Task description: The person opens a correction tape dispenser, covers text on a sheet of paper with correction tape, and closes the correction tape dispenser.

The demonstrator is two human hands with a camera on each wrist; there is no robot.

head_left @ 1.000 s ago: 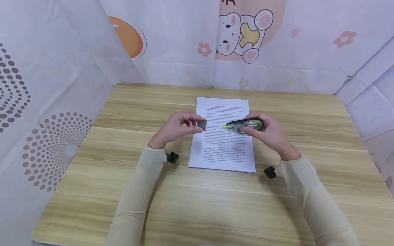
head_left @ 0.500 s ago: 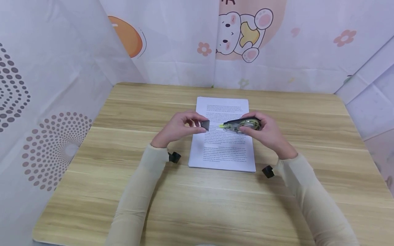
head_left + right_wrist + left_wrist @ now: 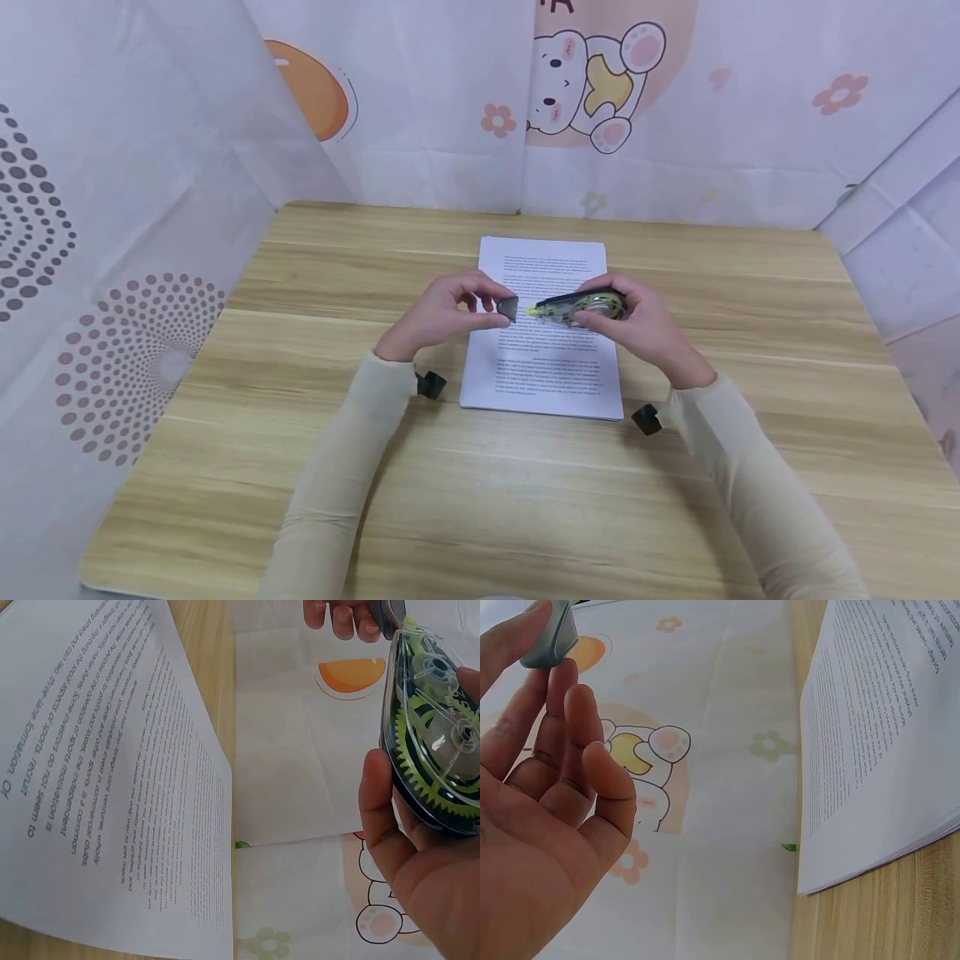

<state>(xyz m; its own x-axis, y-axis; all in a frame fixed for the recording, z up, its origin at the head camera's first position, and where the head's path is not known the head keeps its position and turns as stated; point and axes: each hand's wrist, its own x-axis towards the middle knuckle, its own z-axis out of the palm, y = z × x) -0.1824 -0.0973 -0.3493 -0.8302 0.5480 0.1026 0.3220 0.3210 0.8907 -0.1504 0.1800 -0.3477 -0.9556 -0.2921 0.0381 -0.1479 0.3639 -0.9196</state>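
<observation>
Above a stack of printed paper [image 3: 543, 383], my left hand [image 3: 442, 315] pinches a small dark grey cap [image 3: 507, 308] between thumb and forefinger; its other fingers bend loosely, as the left wrist view shows. My right hand [image 3: 645, 325] grips a correction tape [image 3: 581, 307] with a clear body and green toothed gears [image 3: 431, 742]. The tape's yellow-green tip [image 3: 532, 311] points left, close to the cap's near side. In the right wrist view the grey cap [image 3: 388, 616] overlaps the tip end of the dispenser.
The paper lies on a wood-grain table [image 3: 480, 500], its top sheet full of printed text. A white curtain [image 3: 420, 175] with cartoon prints hangs behind the table's far edge. Black wrist cameras [image 3: 647, 419] stick out beneath both sleeves.
The left hand has moved right with the cap and the right hand left with the correction tape, narrowing the gap between cap and tip. The paper has stayed put.
</observation>
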